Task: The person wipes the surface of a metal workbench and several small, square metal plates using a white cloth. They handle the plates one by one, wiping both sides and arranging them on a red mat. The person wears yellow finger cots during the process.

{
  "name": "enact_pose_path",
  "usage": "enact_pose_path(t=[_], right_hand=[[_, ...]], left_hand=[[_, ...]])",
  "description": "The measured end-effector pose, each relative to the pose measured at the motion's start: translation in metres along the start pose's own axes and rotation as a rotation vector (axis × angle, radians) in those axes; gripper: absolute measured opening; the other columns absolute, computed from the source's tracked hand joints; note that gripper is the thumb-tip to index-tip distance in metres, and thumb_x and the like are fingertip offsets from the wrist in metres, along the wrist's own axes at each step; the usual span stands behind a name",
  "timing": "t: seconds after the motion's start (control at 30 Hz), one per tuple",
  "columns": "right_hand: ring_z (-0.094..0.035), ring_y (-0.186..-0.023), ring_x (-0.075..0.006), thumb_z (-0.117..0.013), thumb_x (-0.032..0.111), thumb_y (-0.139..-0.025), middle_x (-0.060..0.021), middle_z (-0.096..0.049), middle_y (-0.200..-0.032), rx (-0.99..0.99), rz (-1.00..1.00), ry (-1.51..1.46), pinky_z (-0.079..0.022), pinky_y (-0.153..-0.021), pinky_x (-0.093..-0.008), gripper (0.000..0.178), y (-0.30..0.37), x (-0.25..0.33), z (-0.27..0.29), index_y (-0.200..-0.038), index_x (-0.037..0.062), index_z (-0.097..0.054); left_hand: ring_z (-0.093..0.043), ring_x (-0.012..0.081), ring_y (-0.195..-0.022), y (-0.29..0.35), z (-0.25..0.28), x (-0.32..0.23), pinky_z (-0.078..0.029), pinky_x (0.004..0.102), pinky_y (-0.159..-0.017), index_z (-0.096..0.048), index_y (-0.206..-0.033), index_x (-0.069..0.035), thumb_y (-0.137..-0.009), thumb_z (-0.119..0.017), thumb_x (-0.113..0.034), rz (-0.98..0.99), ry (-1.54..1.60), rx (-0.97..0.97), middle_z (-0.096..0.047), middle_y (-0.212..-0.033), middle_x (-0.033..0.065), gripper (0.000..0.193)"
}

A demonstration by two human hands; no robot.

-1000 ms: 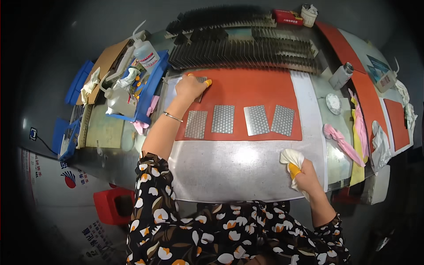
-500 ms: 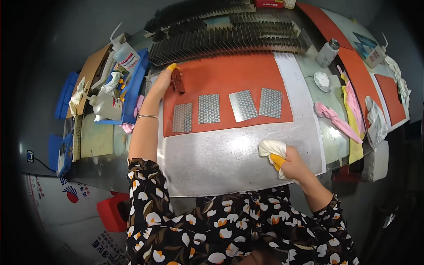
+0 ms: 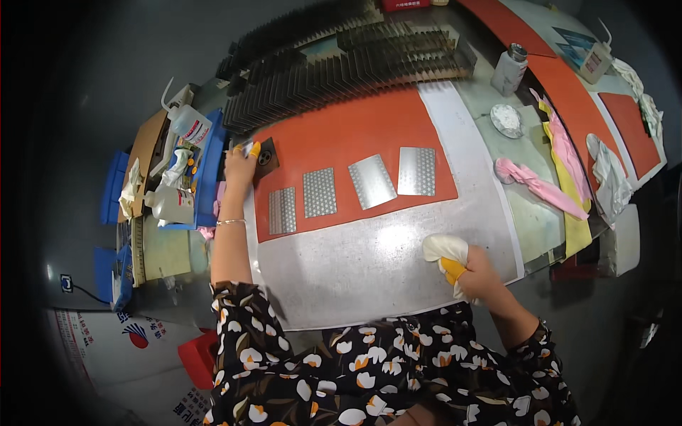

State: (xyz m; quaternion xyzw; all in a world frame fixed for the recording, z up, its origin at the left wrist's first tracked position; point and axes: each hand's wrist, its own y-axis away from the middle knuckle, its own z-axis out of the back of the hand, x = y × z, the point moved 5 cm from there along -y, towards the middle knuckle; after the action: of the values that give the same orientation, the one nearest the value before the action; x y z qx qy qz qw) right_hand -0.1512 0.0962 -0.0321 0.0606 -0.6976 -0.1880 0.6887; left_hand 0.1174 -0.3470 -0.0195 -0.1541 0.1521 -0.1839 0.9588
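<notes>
Dark plate (image 3: 266, 156) is sitting at the orange mat's (image 3: 341, 131) far-left corner, left grip (image 3: 240, 165) pinching its edge. Right grip (image 3: 474, 273) is closing on a white cloth (image 3: 444, 248) over bare grey worktop (image 3: 355, 263), open room leftward. Four perforated plates (image 3: 348, 186) lying between.

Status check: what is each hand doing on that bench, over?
Left hand grips a small dark plate at the orange mat's corner. Right hand clutches a white cloth. Four perforated plates lie between.
</notes>
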Motion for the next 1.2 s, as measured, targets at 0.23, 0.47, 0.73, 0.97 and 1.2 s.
enact_pose_path(t=[0.23,0.47,0.73,0.97,1.2], right_hand=[[-0.055,-0.072,-0.0120,-0.051,0.000,-0.076,-0.0090,-0.061,-0.085,0.035,0.216,0.159,-0.044,-0.064,-0.0258,0.035,-0.005,-0.001,-0.005,-0.111,-0.0009,-0.056],[-0.058,-0.076,-0.0170,-0.052,0.000,-0.076,-0.0124,-0.063,-0.091,-0.025,0.239,0.108,-0.046,-0.069,-0.0294,0.038,0.002,-0.004,-0.002,-0.114,-0.0015,-0.055],[-0.053,-0.066,-0.0132,-0.051,0.000,-0.075,-0.0061,-0.059,-0.079,-0.055,0.332,0.242,-0.043,-0.060,-0.0252,0.035,-0.001,-0.007,-0.003,-0.109,-0.0009,-0.058],[-0.060,-0.078,-0.0324,-0.054,0.001,-0.072,-0.0189,-0.059,-0.087,-0.024,0.312,0.295,-0.046,-0.070,-0.0365,0.035,0.000,-0.005,0.001,-0.107,-0.0006,-0.055],[-0.057,-0.073,-0.0362,-0.051,0.000,-0.069,-0.0200,-0.057,-0.084,-0.012,0.412,0.351,-0.045,-0.066,-0.0382,0.040,-0.002,0.003,-0.003,-0.109,-0.0002,-0.053]], left_hand=[[-0.036,0.0330,-0.122,0.133,0.026,-0.276,-0.025,0.0449,-0.104,-0.039,-0.128,0.002,-0.056,-0.081,-0.036,-0.713,0.420,0.496,-0.043,-0.126,0.0196,0.091],[-0.031,0.0338,-0.117,0.147,0.000,-0.321,-0.025,0.0437,-0.097,-0.036,-0.129,0.006,-0.053,-0.082,-0.038,-0.760,0.275,0.645,-0.038,-0.119,0.0209,0.099],[-0.035,0.0325,-0.119,0.142,0.009,-0.326,-0.025,0.0473,-0.102,-0.031,-0.135,-0.008,-0.058,-0.080,-0.039,-0.602,0.880,0.477,-0.031,-0.131,0.0182,0.097],[-0.016,0.0376,-0.133,0.143,0.008,-0.274,-0.010,0.0563,-0.106,-0.026,-0.134,0.003,-0.053,-0.082,-0.041,-0.622,0.310,0.498,-0.022,-0.138,0.0258,0.108],[-0.035,0.0304,-0.117,0.140,0.019,-0.264,-0.027,0.0410,-0.100,-0.035,-0.133,-0.004,-0.052,-0.082,-0.035,-0.605,0.165,0.620,-0.035,-0.130,0.0161,0.099]])
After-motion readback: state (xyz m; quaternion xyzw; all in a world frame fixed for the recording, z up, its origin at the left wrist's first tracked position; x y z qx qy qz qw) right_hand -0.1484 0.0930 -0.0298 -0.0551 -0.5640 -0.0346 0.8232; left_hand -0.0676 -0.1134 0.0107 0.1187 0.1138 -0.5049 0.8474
